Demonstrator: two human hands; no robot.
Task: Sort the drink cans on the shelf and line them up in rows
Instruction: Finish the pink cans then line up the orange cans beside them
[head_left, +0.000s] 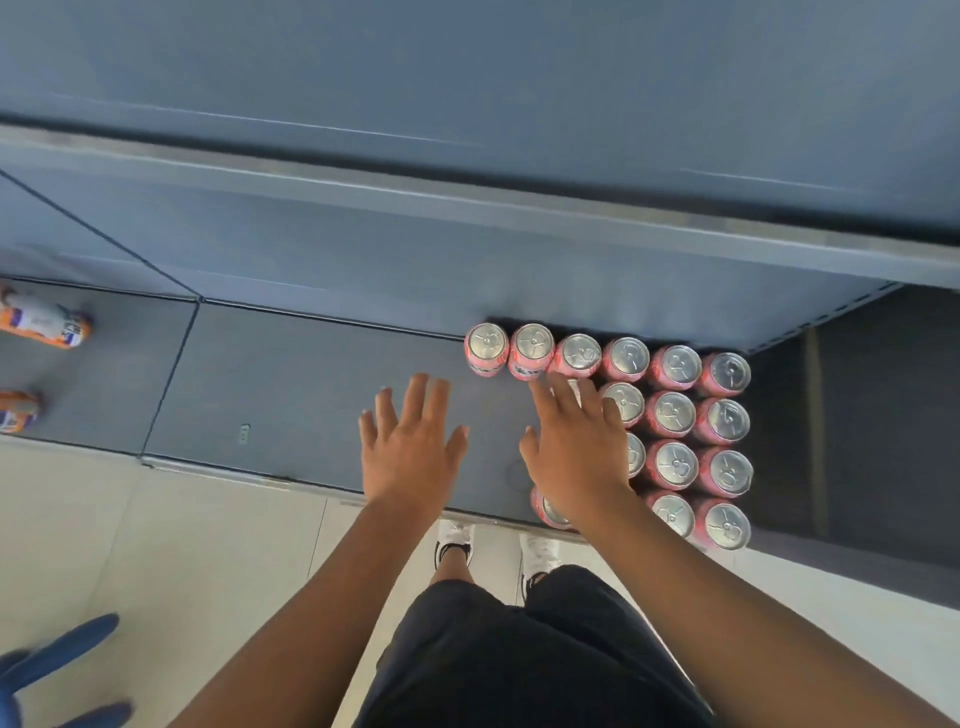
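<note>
**Both hands open above the shelf, pink block building out from the right end**

A person is leaning over a grey-blue metal shelf (311, 395), head camera looking straight down. Pink aluminium drink cans with silver tops (672, 413) are standing upright at the shelf's right end, packed touching in rows and columns. The back row (532, 351) is running furthest left, against the rear wall. That is likely deliberate, since the wall gives a straight line to square the other rows against.

The right hand (574, 452) is reaching over the block's left edge, its fingers (550, 400) spread apart and straight, gripping nothing. The tips are coming close to the back row. Whether the palm is touching the cans beneath it cannot be told, as it is hiding several of them. One pink can at the front lip (545, 512) is showing partly under the wrist.

The left hand (410, 452) is hovering over bare shelf just left of the block, fingers (421, 400) splayed and holding nothing. It looks placed to steady or nudge cans from that side.

Two orange drink cans (44, 325) are lying well apart in the neighbouring section to the left, probably awaiting sorting. The gaps in the pink columns nearest the hands suggest the rows are only partly filled.
</note>
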